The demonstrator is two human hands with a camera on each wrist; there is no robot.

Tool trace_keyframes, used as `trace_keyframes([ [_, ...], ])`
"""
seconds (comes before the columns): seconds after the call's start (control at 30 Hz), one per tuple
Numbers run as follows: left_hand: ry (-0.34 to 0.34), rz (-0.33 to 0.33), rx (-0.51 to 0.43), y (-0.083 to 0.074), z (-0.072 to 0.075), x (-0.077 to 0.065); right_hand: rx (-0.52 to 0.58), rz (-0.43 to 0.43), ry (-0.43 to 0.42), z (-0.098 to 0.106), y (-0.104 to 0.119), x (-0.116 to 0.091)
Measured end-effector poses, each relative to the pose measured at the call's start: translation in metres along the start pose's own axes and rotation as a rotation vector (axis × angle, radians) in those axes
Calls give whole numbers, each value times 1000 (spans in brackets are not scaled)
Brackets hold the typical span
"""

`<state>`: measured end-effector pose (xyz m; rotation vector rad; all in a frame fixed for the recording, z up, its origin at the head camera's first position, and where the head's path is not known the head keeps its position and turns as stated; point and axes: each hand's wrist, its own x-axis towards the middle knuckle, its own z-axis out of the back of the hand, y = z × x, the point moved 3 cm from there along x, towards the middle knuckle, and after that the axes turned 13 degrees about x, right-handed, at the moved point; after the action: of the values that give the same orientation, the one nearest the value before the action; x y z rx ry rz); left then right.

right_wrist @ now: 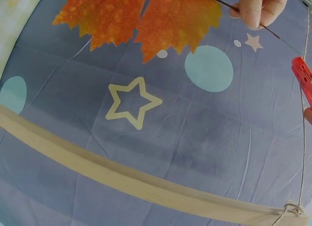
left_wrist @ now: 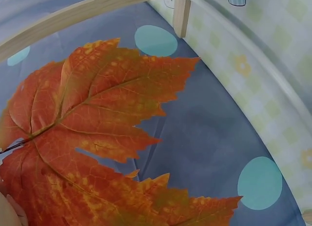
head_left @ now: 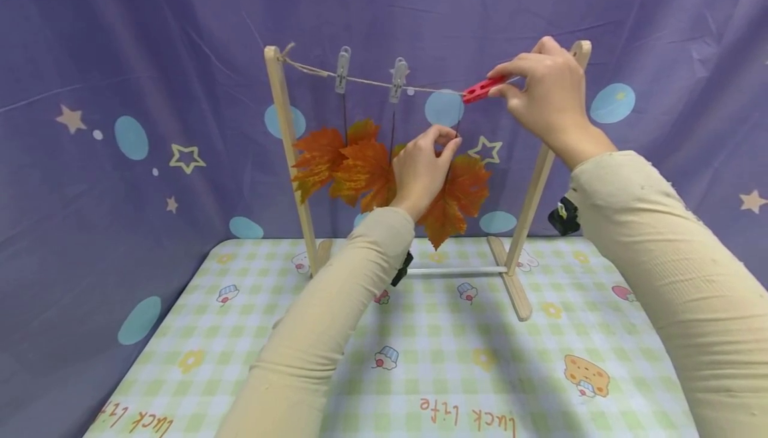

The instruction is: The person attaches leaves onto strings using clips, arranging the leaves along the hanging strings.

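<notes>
My right hand (head_left: 546, 95) pinches a red clothespin (head_left: 478, 91) by its handle end, and the clothespin's tip is right at the twine (head_left: 432, 89). Below it, my left hand (head_left: 423, 165) pinches the thin dark stem (right_wrist: 269, 31) of an orange maple leaf (head_left: 462, 188) between thumb and fingertips. The stem's upper end reaches up to the tip of the red clothespin. In the left wrist view, the leaf (left_wrist: 97, 99) fills much of the picture, with only a bit of the hand at the lower left edge.
Two grey clothespins (head_left: 342, 70) hang further left on the twine, each with an orange leaf (head_left: 321, 158) below. A wooden frame with a left post (head_left: 294, 158) and right post (head_left: 534, 201) carries the twine. It stands on a checked tablecloth (head_left: 336, 385) before a purple curtain (head_left: 198, 85).
</notes>
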<state>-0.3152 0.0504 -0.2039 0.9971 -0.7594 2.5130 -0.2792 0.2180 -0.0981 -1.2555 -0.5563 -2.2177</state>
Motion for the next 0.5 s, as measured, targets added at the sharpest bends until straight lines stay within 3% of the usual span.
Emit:
trace_keyframes([
  [0.5, -7, -29, 21, 2, 0, 1, -11, -13, 268, 4, 2, 14],
])
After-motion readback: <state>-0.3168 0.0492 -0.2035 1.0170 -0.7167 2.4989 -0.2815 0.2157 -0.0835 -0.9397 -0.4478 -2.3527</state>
